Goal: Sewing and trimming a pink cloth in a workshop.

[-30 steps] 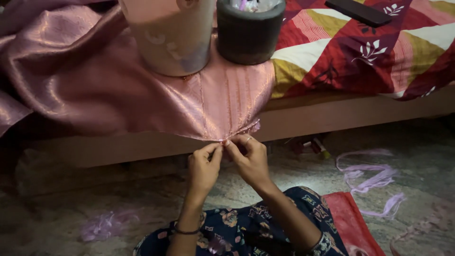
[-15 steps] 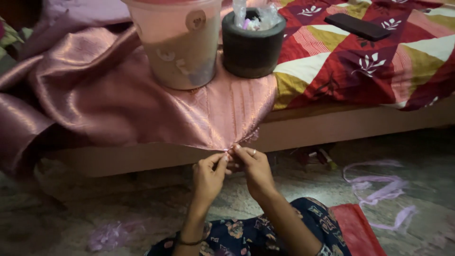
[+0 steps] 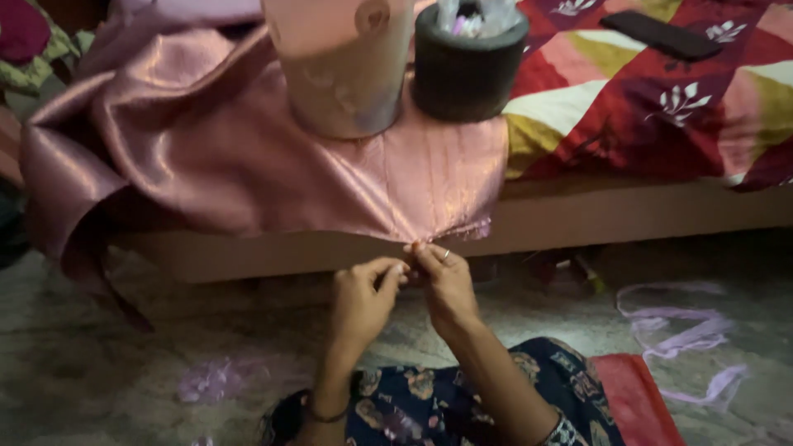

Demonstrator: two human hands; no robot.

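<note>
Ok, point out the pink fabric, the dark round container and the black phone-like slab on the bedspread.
pink fabric [image 3: 248, 157], head view, on its draped middle.
dark round container [image 3: 467, 76], head view, on its side wall.
black slab [image 3: 661, 35], head view, on its flat top.

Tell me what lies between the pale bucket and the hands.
Head view: only pink satin cloth, draped from pale bucket to left hand and right hand.

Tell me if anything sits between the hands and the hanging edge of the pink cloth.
Nothing visible does. The left hand and right hand already pinch the fringed edge of the pink cloth where it hangs off the bed. The pale bucket and dark round container stand farther back on the cloth, away from the fingers.
</note>
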